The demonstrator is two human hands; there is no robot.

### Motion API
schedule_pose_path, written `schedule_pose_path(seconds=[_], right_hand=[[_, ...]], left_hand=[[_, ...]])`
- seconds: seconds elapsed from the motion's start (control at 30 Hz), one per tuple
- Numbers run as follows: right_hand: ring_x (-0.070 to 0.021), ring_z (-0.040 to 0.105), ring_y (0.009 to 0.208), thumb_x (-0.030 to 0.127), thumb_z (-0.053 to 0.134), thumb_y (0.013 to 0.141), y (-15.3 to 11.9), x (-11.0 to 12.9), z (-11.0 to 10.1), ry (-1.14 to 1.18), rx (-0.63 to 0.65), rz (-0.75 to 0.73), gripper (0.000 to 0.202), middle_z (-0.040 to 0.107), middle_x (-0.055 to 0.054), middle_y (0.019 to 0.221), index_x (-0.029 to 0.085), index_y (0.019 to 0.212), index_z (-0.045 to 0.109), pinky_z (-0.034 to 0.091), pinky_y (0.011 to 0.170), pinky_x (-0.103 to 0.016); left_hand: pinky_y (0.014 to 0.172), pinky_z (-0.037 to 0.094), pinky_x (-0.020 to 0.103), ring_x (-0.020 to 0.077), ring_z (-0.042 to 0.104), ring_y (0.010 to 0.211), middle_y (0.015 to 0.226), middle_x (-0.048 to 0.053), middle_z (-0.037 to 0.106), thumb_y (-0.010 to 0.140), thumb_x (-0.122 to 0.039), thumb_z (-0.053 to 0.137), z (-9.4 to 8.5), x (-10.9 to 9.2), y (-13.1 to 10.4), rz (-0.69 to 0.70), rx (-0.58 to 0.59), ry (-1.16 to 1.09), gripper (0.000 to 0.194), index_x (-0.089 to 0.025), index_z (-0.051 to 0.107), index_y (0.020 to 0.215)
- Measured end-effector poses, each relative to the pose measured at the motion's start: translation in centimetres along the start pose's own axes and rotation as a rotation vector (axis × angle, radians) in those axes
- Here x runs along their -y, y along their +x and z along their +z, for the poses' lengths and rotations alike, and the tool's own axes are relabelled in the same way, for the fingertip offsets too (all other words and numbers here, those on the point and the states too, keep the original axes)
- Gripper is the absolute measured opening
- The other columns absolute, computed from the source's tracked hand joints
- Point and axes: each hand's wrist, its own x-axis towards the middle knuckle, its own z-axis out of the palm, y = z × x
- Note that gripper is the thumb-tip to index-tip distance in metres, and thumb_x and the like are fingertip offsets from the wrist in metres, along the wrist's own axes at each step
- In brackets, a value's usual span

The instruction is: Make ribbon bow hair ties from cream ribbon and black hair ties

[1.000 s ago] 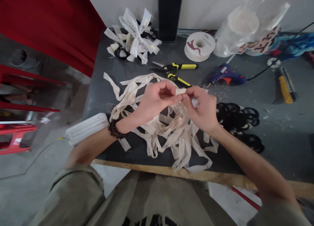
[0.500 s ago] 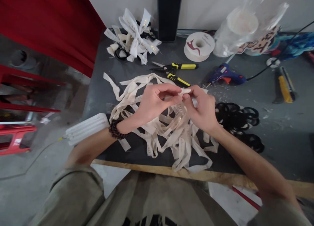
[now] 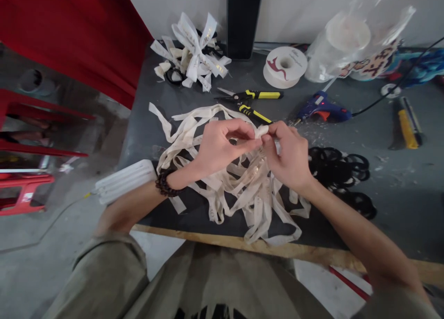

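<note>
Between the fingertips of my left hand (image 3: 224,143) and my right hand (image 3: 286,152) is a small folded piece of cream ribbon (image 3: 261,131). Both hands pinch it, thumbs and index fingers nearly meeting. Under them spreads a tangle of loose cream ribbon (image 3: 239,194) with printed lettering on some strips. Just beyond my fingers lie black-and-yellow snips (image 3: 248,99), their handles apart. To the right of my right hand is a pile of black hair ties (image 3: 340,168).
White ribbon bows (image 3: 194,51) are heaped at the back left. Behind the snips stand a ribbon spool (image 3: 285,67), a blue glue gun (image 3: 322,107) with a cord, and a plastic-wrapped roll (image 3: 342,41). A yellow cutter knife (image 3: 408,122) lies at right. Red stools (image 3: 26,189) stand at left.
The folded ribbon piece shows more between my fingertips, and its shape has shifted slightly. The whole view has moved a little; the things on the table lie as before.
</note>
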Motion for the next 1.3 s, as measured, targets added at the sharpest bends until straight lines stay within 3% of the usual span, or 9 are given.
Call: schedule_pose_path(seconds=[0.33,0.43,0.53,0.63,0.77,0.9,1.1,1.2,1.3], right_hand=[[-0.0221,0.062,0.070,0.030,0.053,0.105,0.0,0.0,0.1,-0.034,0.007,-0.048,0.012,0.069,-0.001,0.078,0.027,0.094,0.051,0.051,0.083,-0.042],[-0.0230,0.062,0.071,0.028,0.056,0.102,-0.1,-0.3,0.5,-0.067,-0.005,-0.067,0.010,0.068,-0.001,0.077,0.027,0.093,0.052,0.052,0.087,-0.044],[-0.0231,0.065,0.074,0.030,0.056,0.104,-0.2,-0.4,0.5,-0.052,0.007,-0.049,0.011,0.070,-0.002,0.080,0.027,0.094,0.054,0.054,0.089,-0.047],[-0.0238,0.072,0.095,0.039,0.060,0.108,0.0,-0.3,0.1,0.255,0.043,0.087,0.011,0.074,-0.006,0.104,0.030,0.113,0.057,0.059,0.086,-0.043],[-0.0253,0.076,0.103,0.055,0.084,0.093,0.3,0.0,0.0,0.608,0.061,0.235,0.063,0.075,-0.007,0.116,0.038,0.137,0.042,0.064,0.077,-0.039],[-0.0240,0.076,0.087,0.056,0.084,0.092,-0.1,-0.1,0.6,0.546,-0.011,0.323,0.055,0.074,-0.005,0.103,0.032,0.132,0.055,0.065,0.071,-0.039],[-0.0251,0.078,0.089,0.051,0.082,0.096,-0.6,-0.3,0.5,0.454,-0.089,0.269,0.055,0.076,-0.009,0.116,0.030,0.139,0.056,0.067,0.075,-0.042],[-0.0246,0.077,0.084,0.048,0.087,0.092,-0.6,-0.2,0.2,0.419,-0.107,0.271,0.059,0.077,-0.006,0.107,0.030,0.140,0.059,0.066,0.072,-0.042],[-0.0226,0.079,0.086,0.044,0.092,0.087,-0.4,0.1,0.1,0.437,-0.135,0.262,0.057,0.077,-0.007,0.118,0.029,0.135,0.064,0.067,0.070,-0.038]], left_hand=[[0.072,0.061,0.029,0.0137,0.069,0.075,0.082,0.000,0.072,0.080,-0.033,0.098,0.0,0.7,0.0,-0.231,0.018,-0.252,0.033,-0.020,0.068,0.079],[0.072,0.060,0.028,0.0147,0.070,0.079,0.087,0.001,0.073,0.081,-0.029,0.097,-0.5,0.6,0.2,-0.295,0.087,-0.255,0.031,-0.023,0.077,0.104],[0.073,0.060,0.029,0.0165,0.072,0.082,0.088,0.001,0.075,0.084,-0.026,0.095,-0.8,0.7,0.4,-0.330,0.119,-0.256,0.060,-0.029,0.073,0.139],[0.079,0.061,0.030,0.0164,0.071,0.087,0.097,0.004,0.078,0.082,-0.032,0.097,-0.5,1.1,0.6,-0.323,0.066,-0.333,0.041,-0.025,0.081,0.119],[0.076,0.058,0.025,0.0120,0.066,0.083,0.091,0.000,0.072,0.075,-0.038,0.102,0.3,1.6,0.5,-0.360,-0.014,-0.530,0.033,-0.023,0.076,0.091],[0.078,0.060,0.025,0.0129,0.069,0.086,0.095,0.001,0.074,0.082,-0.041,0.097,0.6,1.3,0.1,-0.378,0.020,-0.517,0.031,-0.023,0.072,0.089],[0.079,0.059,0.029,0.0156,0.069,0.085,0.092,0.002,0.073,0.088,-0.043,0.093,-0.1,0.2,-0.1,-0.270,0.025,-0.263,0.027,-0.022,0.075,0.094],[0.073,0.055,0.029,0.0150,0.065,0.079,0.086,0.002,0.070,0.090,-0.052,0.089,-0.4,0.0,0.1,-0.290,0.041,-0.236,0.032,-0.022,0.076,0.089],[0.071,0.052,0.029,0.0140,0.063,0.075,0.081,0.002,0.068,0.092,-0.053,0.087,-0.2,-0.1,0.1,-0.334,0.011,-0.244,0.034,-0.021,0.077,0.085]])
